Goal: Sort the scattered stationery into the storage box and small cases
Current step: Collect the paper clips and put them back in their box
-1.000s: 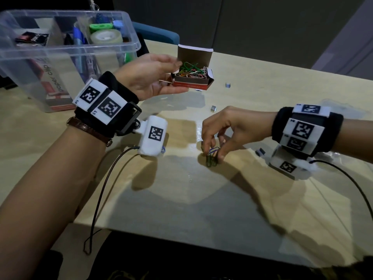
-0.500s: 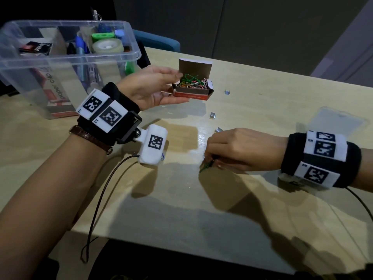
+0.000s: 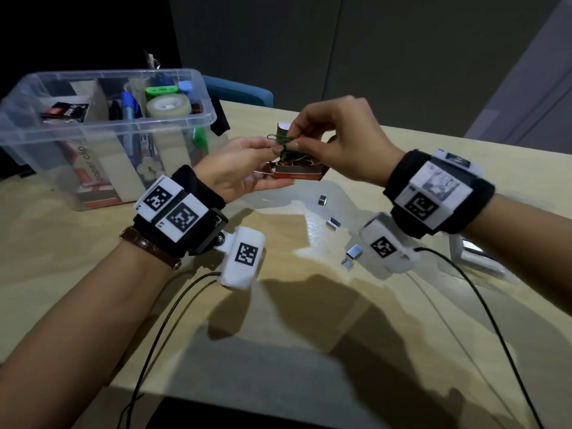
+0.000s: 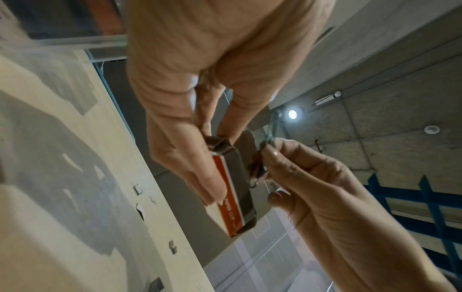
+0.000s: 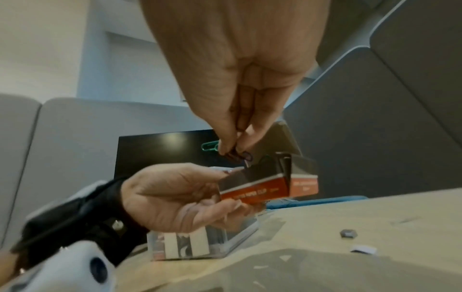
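Observation:
My left hand [image 3: 244,168] holds a small open cardboard paper clip box [image 3: 297,171] with an orange side above the table; it shows as the box [image 4: 232,197] and the box [image 5: 265,189] in the wrist views. My right hand [image 3: 334,134] hovers right over the box, pinching a bunch of coloured paper clips [image 3: 280,139]. A green clip [image 5: 210,146] sticks out sideways from the fingertips. More clips fill the box.
A clear storage box [image 3: 102,131] with tape, markers and a paper clip case stands at the back left. Several small metal staple blocks [image 3: 332,222] lie on the wooden table [image 3: 93,243] below my right wrist. A clear plastic case [image 3: 476,258] lies at the right.
My right hand rose from the table with the paper clips and moved up and left over the box. The left hand kept holding the box.

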